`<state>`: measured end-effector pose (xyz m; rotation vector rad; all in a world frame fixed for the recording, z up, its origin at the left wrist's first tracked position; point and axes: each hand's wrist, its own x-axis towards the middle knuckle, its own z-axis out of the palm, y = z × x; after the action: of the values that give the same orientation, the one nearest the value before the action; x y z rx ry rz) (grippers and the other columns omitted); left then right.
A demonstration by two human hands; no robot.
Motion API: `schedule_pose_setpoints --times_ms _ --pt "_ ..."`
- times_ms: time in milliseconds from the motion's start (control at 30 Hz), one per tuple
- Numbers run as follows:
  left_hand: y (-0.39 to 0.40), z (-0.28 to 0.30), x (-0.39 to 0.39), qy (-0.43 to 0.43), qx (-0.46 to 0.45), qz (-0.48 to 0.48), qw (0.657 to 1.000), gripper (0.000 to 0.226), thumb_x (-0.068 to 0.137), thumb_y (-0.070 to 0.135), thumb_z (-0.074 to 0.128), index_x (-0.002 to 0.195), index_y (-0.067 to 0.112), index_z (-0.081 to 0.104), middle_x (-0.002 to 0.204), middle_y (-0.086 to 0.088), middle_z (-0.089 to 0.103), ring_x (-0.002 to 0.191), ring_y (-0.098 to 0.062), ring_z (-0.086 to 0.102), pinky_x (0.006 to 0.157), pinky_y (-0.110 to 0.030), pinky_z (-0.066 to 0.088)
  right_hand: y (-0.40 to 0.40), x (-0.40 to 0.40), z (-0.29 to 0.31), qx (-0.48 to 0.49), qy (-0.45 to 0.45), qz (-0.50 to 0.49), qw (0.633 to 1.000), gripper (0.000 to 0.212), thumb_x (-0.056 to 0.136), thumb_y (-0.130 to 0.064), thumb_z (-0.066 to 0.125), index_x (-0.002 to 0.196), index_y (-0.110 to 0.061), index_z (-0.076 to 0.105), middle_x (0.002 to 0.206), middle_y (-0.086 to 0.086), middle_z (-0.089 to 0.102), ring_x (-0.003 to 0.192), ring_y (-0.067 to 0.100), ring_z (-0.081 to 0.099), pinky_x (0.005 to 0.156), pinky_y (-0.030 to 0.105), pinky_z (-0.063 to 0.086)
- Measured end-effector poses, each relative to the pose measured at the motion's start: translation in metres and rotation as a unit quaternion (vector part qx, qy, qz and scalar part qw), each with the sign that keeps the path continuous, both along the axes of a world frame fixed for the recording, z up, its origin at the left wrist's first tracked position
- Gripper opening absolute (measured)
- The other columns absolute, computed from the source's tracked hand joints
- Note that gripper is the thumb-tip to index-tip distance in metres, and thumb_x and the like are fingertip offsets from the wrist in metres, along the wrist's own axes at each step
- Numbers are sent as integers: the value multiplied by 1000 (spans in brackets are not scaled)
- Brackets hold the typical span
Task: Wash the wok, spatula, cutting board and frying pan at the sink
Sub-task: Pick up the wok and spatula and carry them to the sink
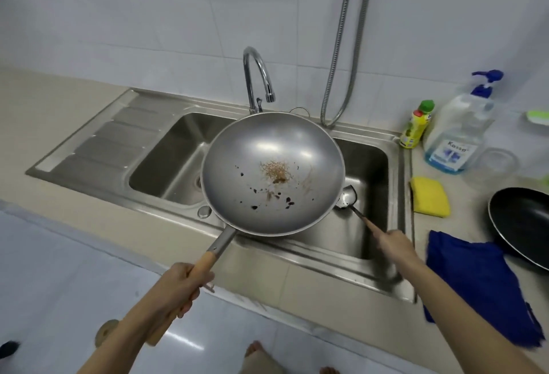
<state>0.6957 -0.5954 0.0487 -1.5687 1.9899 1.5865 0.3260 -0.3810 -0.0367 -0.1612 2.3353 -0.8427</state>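
My left hand (181, 287) grips the wooden handle of the steel wok (273, 171), holding it level above the double sink (166, 147). Brown and black food bits dot the wok's inside. My right hand (392, 244) holds the handle of the metal spatula (347, 196), whose blade sits low in the right basin beside the wok's rim. The black frying pan (523, 222) rests on the counter at the far right, cut off by the frame edge. No cutting board is in view.
A curved tap (257, 76) rises behind the wok, with a metal hose (344, 61) on the wall. On the right counter: yellow sponge (430, 199), blue cloth (478, 284), green-capped bottle (416, 125), pump soap bottle (463, 129), clear glass (496, 165). The drainboard (98, 138) lies left.
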Motion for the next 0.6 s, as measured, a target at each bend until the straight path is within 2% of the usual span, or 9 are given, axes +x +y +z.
schedule_pose_setpoints --times_ms 100,233,333,433,600 --pt "-33 -6 -2 3 1 -25 1000 31 93 29 60 76 4 55 55 -5 48 46 -18 43 43 -27 37 -9 8 -9 32 13 -38 999 54 92 -54 49 87 -1 60 77 12 61 70 28 58 64 34 44" --pt "-67 -11 -3 7 -3 -63 998 30 92 26 61 72 5 55 53 -5 51 43 -18 45 42 -27 39 -19 19 -21 114 109 -12 987 34 95 -35 45 107 -7 62 88 14 60 70 27 58 53 32 46" --pt "-85 -15 -5 2 9 -71 997 29 92 27 61 76 3 58 53 -5 52 42 -18 45 42 -27 39 -22 25 -18 181 177 15 967 27 94 -30 52 99 -4 58 100 17 57 80 30 60 62 35 50" --pt "-97 -19 -8 -2 23 -76 997 29 91 29 62 78 3 58 54 -6 51 43 -18 43 43 -28 37 -21 27 -17 260 231 80 934 25 92 -31 55 98 -7 60 99 13 61 86 29 60 69 36 52" --pt "-115 -22 -18 -2 24 -92 995 31 90 31 63 77 4 57 54 -6 51 44 -18 43 43 -28 37 -28 37 -18 361 302 168 866 22 92 -35 54 104 -17 59 106 3 61 97 21 58 81 33 44"
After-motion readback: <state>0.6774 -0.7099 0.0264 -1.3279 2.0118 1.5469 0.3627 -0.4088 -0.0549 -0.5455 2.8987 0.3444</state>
